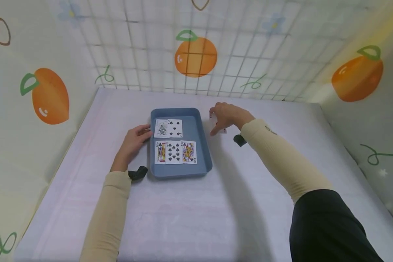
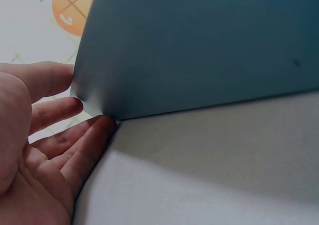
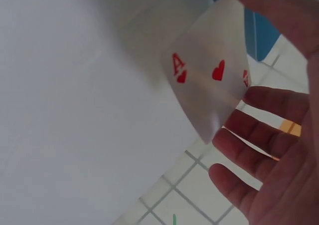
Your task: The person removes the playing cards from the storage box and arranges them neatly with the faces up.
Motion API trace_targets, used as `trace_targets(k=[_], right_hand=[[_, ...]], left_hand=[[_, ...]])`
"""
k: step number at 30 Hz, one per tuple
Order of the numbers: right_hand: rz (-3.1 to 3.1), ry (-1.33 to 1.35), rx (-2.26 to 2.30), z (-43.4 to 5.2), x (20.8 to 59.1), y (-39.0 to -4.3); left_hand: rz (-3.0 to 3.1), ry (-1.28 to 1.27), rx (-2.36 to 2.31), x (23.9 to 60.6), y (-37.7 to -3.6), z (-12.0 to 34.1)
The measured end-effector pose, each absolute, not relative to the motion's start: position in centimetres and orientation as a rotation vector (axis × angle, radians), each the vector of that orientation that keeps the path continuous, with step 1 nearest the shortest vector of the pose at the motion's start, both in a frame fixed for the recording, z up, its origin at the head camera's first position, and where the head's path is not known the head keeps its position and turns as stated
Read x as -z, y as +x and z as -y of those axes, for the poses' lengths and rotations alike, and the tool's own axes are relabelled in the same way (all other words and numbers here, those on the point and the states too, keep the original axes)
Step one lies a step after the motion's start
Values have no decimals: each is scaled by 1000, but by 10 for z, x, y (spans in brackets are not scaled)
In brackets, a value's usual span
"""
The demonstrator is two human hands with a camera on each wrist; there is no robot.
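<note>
A blue tray (image 1: 203, 160) lies on the white-covered table with several playing cards face up inside. Its back row has a joker (image 1: 162, 128) and a spade card (image 1: 175, 128); the front row has a face card (image 1: 160, 153), a ten of spades (image 1: 174, 153) and a queen (image 1: 189, 153). My left hand (image 1: 133, 142) touches the tray's left side with its fingertips, fingers loosely extended. Just beyond the tray's right wall, my right hand (image 1: 230, 115) holds an ace of hearts (image 3: 199, 85) by its edges between thumb and fingers, the card tilted and slightly bowed.
White table cloth (image 1: 180, 218) surrounds the tray. Behind the table stands a wire grid (image 1: 144, 54) in front of a backdrop with printed oranges (image 1: 196, 58). Patterned panels flank both sides. A black strap piece (image 1: 138, 173) sits at the left wrist.
</note>
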State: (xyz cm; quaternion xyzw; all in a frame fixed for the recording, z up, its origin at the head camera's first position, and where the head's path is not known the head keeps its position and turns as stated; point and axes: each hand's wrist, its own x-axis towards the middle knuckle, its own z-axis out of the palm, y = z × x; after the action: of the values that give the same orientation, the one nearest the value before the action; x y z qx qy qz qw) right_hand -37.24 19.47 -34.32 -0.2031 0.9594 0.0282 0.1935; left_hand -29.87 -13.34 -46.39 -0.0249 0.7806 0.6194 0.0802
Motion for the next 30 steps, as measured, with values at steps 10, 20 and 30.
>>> trace_targets(k=[10,20,30], right_hand=[[-2653,-619,-86,-205,366,-382],[-2636,-601,-57,-205,380,-389],[-2627,-625,-36,-203,394,-397]], left_hand=[[-2311,-80,-1898,474,-299,134],[-2329,-88,-1893,473,-300,134],[-2358,-100,-1861,472,-303,136]])
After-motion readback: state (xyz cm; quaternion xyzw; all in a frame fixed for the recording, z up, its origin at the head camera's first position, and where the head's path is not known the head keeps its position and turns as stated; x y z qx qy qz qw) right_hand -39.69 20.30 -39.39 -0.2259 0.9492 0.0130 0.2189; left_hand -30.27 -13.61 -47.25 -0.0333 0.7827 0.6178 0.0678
